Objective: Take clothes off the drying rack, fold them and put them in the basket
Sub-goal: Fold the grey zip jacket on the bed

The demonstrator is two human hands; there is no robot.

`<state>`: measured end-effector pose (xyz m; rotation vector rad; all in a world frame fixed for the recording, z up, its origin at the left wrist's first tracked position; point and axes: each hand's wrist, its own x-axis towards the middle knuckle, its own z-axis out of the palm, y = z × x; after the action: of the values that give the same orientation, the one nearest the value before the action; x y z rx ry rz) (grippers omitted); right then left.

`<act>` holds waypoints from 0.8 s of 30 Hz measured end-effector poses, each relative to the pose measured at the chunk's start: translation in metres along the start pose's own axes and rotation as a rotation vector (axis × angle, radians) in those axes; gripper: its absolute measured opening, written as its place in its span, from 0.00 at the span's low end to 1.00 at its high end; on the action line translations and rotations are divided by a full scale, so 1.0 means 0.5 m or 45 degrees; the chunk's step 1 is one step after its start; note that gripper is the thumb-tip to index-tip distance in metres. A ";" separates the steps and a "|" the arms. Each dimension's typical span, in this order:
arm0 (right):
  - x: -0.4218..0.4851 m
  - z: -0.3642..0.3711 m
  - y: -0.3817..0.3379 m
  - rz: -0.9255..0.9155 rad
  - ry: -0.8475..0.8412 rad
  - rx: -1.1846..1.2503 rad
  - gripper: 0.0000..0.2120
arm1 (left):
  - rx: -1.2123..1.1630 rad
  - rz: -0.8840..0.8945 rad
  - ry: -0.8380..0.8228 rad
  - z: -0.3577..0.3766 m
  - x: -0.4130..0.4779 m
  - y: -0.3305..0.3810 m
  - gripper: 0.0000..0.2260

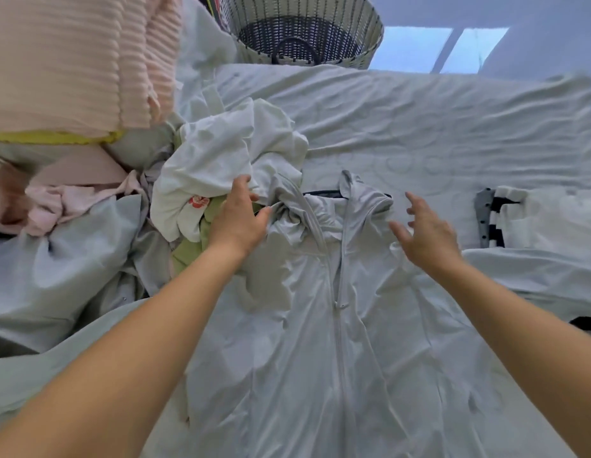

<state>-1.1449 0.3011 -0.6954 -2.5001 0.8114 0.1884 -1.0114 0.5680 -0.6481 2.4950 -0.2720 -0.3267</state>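
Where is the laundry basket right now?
The woven basket stands at the top centre of the head view, beyond the bed, right of the hanging pink clothes.

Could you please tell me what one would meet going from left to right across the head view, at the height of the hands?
Crumpled pink garment → white garment with a red flower → left hand → grey zip jacket → right hand → black-and-white garment.

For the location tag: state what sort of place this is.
Probably a bedroom: a wrinkled white bed sheet, a woven laundry basket beyond it, and a pile of clothes on the left.
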 end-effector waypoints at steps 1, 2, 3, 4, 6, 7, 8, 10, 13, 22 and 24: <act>0.026 0.001 -0.010 0.043 0.015 0.080 0.30 | 0.110 -0.013 -0.067 0.003 0.018 0.000 0.28; 0.050 0.003 -0.018 0.088 0.024 0.142 0.30 | 0.235 -0.010 -0.126 0.008 0.032 -0.002 0.28; 0.071 0.006 -0.026 0.132 0.031 0.186 0.29 | 0.364 0.019 -0.166 0.015 0.043 -0.006 0.27; 0.089 0.011 -0.032 0.180 0.035 0.211 0.29 | 0.483 0.066 -0.186 0.021 0.051 -0.011 0.25; 0.118 0.020 -0.041 0.279 0.036 0.183 0.26 | 0.638 0.167 -0.182 0.033 0.067 -0.022 0.21; 0.129 0.026 -0.044 0.322 0.021 0.137 0.26 | 0.664 0.212 -0.166 0.038 0.074 -0.030 0.20; 0.139 0.032 -0.047 0.352 0.000 0.087 0.25 | 0.658 0.254 -0.144 0.041 0.081 -0.037 0.20; 0.157 0.042 -0.054 0.384 -0.033 0.013 0.26 | 0.617 0.318 -0.099 0.043 0.092 -0.052 0.20; 0.175 0.045 -0.056 0.408 -0.016 0.091 0.25 | 0.613 0.480 -0.020 0.040 0.099 -0.067 0.20; 0.119 -0.023 -0.046 0.013 0.540 1.090 0.16 | -0.065 0.845 0.414 -0.010 0.082 0.062 0.16; 0.088 -0.052 -0.037 -0.061 0.543 1.175 0.16 | -0.174 0.859 0.435 -0.034 0.078 0.063 0.16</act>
<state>-1.0989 0.2785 -0.6773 -1.6756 0.7546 -0.6218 -0.9731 0.5417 -0.6225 2.1216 -0.8764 0.3405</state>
